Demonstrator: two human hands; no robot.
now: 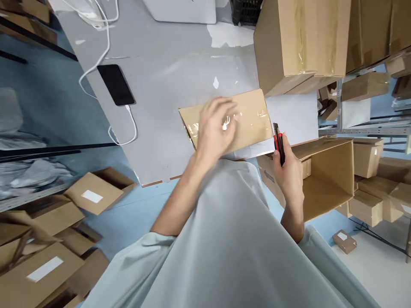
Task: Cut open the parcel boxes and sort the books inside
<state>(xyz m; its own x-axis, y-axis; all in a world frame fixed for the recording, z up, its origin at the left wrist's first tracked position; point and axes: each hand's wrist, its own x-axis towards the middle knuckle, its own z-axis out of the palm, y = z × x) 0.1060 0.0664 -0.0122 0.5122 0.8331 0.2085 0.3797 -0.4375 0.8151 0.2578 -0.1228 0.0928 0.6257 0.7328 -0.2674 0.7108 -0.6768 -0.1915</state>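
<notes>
A flat cardboard box (252, 112) with shiny clear tape lies near the front edge of the grey table (160, 90). Over it is my left hand (215, 126), a little blurred, with curved fingers and a gap between them and the thumb. I see nothing in that hand, and cannot tell whether it touches the box. My right hand (289, 171) grips a red and black box cutter (278, 145), just right of the box. Its dark blade points away from me, and the thumb rests along the handle.
A black phone (116, 84) with a white cable lies on the left. Large taped boxes (302, 38) stand at the back right. An open carton (334, 175) is beside my right arm. Many boxes (48, 265) are piled at lower left. A laptop (183, 10) sits at the back.
</notes>
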